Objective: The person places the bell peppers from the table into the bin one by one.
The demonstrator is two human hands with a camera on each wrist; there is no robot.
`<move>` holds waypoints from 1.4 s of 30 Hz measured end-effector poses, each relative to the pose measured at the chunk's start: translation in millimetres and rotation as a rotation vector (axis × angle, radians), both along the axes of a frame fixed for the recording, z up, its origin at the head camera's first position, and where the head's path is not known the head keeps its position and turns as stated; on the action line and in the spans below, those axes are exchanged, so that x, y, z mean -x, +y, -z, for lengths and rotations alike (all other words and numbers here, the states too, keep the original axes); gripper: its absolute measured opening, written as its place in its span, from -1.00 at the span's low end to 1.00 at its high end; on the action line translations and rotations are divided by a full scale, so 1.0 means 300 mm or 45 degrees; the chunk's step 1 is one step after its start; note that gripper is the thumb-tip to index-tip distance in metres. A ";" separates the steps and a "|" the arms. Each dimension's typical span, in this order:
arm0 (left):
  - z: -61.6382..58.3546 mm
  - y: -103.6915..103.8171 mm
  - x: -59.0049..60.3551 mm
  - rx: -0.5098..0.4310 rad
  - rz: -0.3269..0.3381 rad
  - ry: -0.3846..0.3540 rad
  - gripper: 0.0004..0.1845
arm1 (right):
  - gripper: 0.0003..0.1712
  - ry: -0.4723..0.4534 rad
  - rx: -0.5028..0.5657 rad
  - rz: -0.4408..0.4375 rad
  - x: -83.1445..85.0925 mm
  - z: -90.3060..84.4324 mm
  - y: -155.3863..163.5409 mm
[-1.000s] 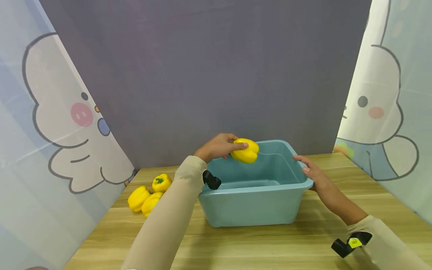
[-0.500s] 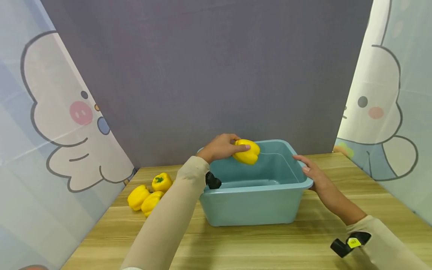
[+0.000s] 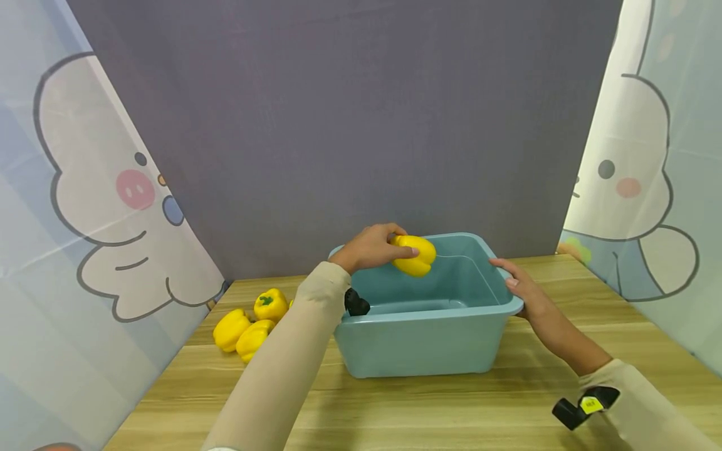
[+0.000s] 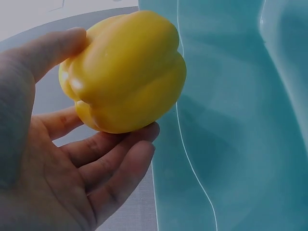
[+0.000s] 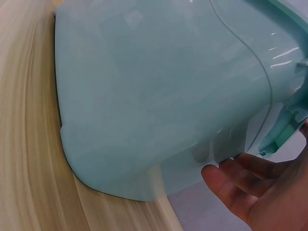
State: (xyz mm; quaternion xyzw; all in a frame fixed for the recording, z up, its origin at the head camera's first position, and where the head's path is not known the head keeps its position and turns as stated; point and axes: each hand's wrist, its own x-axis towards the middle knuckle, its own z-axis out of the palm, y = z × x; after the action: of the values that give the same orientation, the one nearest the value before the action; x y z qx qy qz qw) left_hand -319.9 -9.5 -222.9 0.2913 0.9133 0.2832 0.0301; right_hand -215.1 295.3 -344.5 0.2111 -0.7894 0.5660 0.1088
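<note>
My left hand [image 3: 369, 248] grips a yellow bell pepper [image 3: 416, 257] above the left part of a blue-green plastic basin [image 3: 420, 347]. In the left wrist view the thumb and fingers [image 4: 113, 192] hold the pepper [image 4: 127, 72] from opposite sides. At the basin's right end, my right hand [image 3: 527, 291] holds the rim. The right wrist view shows its fingertips [image 5: 231, 185] against the outer wall [image 5: 159, 106], under the rim. More yellow bell peppers [image 3: 271, 305] lie together on the table left of the basin, partly hidden by my left sleeve.
The basin stands on a wood-grain table [image 3: 451, 413]. A dark grey panel [image 3: 361, 125] rises behind it. Cloth sheets with cartoon animals [image 3: 626, 188] hang at both sides. A black camera [image 3: 586, 407] is strapped to my right sleeve.
My left hand has shifted slightly right and down with the bell pepper. The right hand keeps its place on the basin rim.
</note>
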 end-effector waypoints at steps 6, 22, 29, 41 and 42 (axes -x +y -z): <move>0.000 -0.001 -0.004 0.012 0.009 -0.004 -0.42 | -0.43 0.010 0.007 -0.011 0.000 -0.001 -0.004; 0.009 -0.007 0.000 0.050 0.004 0.006 -0.42 | -0.41 0.002 -0.025 0.002 -0.001 -0.006 -0.011; 0.006 0.001 0.001 0.096 0.015 -0.008 -0.37 | -0.42 -0.006 0.012 0.005 -0.002 -0.004 -0.006; -0.001 -0.008 0.008 -0.074 -0.007 -0.003 -0.65 | -0.41 0.009 -0.011 -0.003 -0.003 -0.005 -0.001; 0.000 -0.007 0.008 -0.079 -0.003 -0.008 -0.65 | -0.41 0.008 -0.012 -0.005 -0.003 -0.006 0.000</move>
State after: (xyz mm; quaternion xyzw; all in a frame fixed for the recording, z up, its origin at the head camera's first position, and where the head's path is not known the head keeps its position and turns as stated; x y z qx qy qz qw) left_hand -322.2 -11.6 -222.8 0.2901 0.9043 0.3123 0.0237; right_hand -214.1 295.4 -342.6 0.2148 -0.7913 0.5619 0.1091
